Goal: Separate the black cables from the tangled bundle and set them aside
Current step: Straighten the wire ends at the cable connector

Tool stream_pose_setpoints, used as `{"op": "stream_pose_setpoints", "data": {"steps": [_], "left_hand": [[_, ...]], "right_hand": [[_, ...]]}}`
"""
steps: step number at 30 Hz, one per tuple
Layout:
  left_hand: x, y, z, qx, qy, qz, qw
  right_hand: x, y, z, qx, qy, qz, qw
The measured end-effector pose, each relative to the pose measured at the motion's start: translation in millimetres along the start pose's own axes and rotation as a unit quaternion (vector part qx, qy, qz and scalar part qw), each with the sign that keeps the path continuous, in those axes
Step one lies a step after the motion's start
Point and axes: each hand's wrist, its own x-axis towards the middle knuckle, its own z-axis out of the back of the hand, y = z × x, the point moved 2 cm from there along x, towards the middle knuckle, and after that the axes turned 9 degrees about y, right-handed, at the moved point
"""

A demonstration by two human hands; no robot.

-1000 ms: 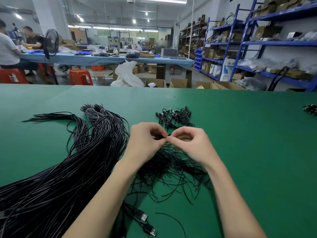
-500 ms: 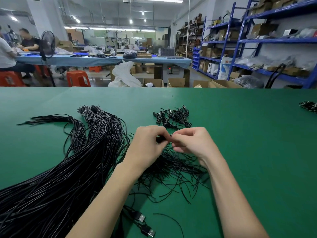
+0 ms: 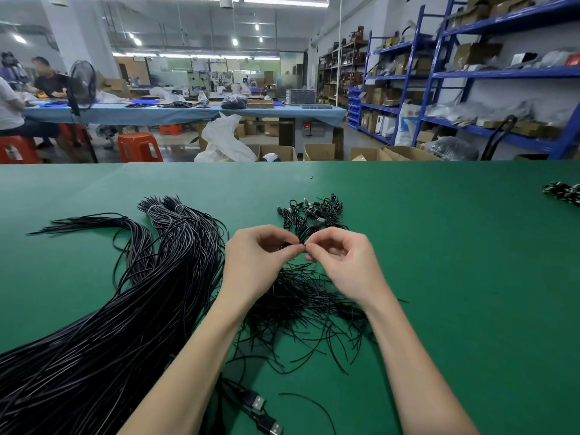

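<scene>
A thick bundle of long black cables (image 3: 103, 315) lies across the left of the green table (image 3: 455, 277). Under my hands sits a tangle of thin black wires (image 3: 301, 312). My left hand (image 3: 254, 262) and my right hand (image 3: 345, 262) meet fingertip to fingertip above that tangle, both pinching one small black cable piece (image 3: 298, 244) between thumb and fingers. Just beyond them lies a small pile of short black cables with connectors (image 3: 314, 213).
Two USB plugs (image 3: 263, 412) lie near the front edge between my forearms. Another small cable pile (image 3: 563, 192) sits at the far right edge. Behind the table are cardboard boxes, blue shelving, orange stools and seated people at a blue table.
My hands have stayed together over the tangle, with fingertips shifting slightly on the small black piece. The cable piles have not moved.
</scene>
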Motion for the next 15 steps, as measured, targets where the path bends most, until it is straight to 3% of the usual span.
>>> {"op": "stream_pose_setpoints", "data": {"steps": [5, 9, 15], "left_hand": [[3.4, 4.7, 2.5, -0.097, 0.047, 0.057, 0.993], [4.5, 8.1, 2.3, -0.234, 0.076, 0.146, 0.958], [4.2, 11.9, 3.5, -0.441, 0.142, 0.262, 0.847]], "right_hand": [[-1.5, -2.8, -0.9, -0.024, -0.008, 0.037, 0.999], [-0.9, -4.6, -3.6, -0.067, 0.003, 0.074, 0.995], [-1.2, -3.2, -4.1, -0.096, 0.036, 0.114, 0.988]]}}
